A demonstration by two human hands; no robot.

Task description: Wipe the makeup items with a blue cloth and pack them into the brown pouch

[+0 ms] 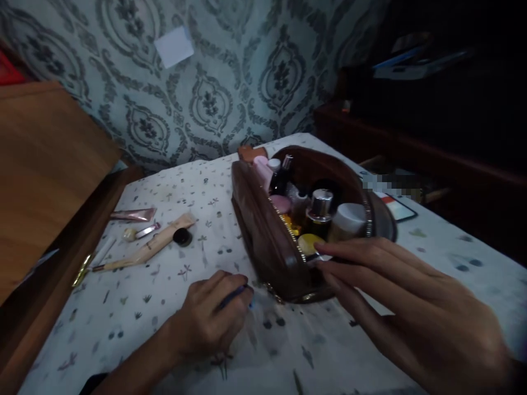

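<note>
My left hand (212,312) is closed round a small dark blue object (233,296), mostly hidden by the fingers; its kind cannot be told. It rests on the tablecloth before a brown zippered makeup bag (263,236) that lies open. My right hand (395,296) reaches to the bag's near right end, fingertips together over a small dark sliver I cannot make out, beside a yellow round lid (310,244). Inside the bag are a silver-capped bottle (321,206), a grey-lidded jar (349,219), a pink tube (263,171) and a dark bottle (280,178).
On the left of the patterned tablecloth (164,296) lie a beige tube (164,238), a black cap (182,237), a pink tube (134,214) and a gold-ended stick (82,270). A wooden panel (53,164) borders the left. A flat card-like item (397,207) lies behind the bag.
</note>
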